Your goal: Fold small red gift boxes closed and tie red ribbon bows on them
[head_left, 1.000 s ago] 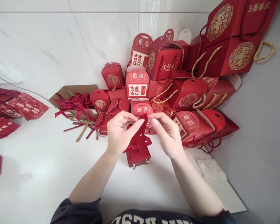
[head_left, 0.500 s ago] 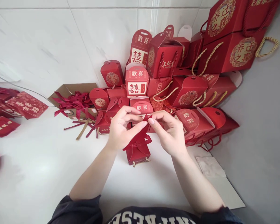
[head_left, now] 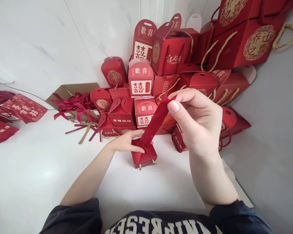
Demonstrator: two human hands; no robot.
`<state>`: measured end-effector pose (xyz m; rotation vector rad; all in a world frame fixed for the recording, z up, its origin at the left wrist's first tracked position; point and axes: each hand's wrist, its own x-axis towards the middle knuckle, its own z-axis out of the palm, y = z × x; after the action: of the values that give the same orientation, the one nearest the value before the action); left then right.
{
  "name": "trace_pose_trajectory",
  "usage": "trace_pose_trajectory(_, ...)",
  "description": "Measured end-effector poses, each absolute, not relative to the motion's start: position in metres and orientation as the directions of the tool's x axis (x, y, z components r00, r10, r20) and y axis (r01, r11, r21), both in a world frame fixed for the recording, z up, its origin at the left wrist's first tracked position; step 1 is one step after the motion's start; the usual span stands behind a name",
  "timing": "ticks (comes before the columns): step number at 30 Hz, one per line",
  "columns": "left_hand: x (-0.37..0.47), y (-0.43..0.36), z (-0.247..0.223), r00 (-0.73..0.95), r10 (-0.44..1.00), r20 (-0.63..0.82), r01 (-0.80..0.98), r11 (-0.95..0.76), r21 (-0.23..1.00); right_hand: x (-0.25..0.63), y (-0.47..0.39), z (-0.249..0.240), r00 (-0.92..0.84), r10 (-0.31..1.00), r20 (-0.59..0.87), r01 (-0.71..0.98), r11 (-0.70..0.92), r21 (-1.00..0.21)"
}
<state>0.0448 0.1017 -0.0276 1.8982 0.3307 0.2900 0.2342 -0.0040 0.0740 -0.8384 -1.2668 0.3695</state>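
Note:
A small red gift box with a twisted gold cord along its front edge stands on the white table. From its top a dark red ribbon runs taut, slanting up to the right. My right hand is raised and pinches the ribbon's upper end between thumb and fingertips. My left hand grips the box at its top left, thumb in front of the ribbon's base and fingers behind. The ribbon and the left fingers partly hide where ribbon and box meet.
Stacked red gift boxes fill the back and right, against the tiled wall. A cardboard box of loose ribbons stands back left, with cut ribbon strips before it. More red packages lie far left.
My left hand has let go of the ribbon's upper part and moved down to the gift box. My right hand has risen rightward, pulling the ribbon straight. The view has shifted slightly.

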Motion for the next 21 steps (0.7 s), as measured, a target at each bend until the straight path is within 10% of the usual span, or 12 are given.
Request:
trace_pose_trajectory(9,0.04,0.109,-0.072,0.941,0.337,0.031,-0.021,-0.033,0.999,0.233,0.004,0.073,0.258,0.676,0.69,0.219,0.655,-0.723)
trace_pose_trajectory(21,0.046,0.115,-0.069,0.941,0.284,0.184,-0.059,-0.398,0.915,0.232,0.007,0.069,0.247,0.637,0.73,0.206,0.702,-0.682)
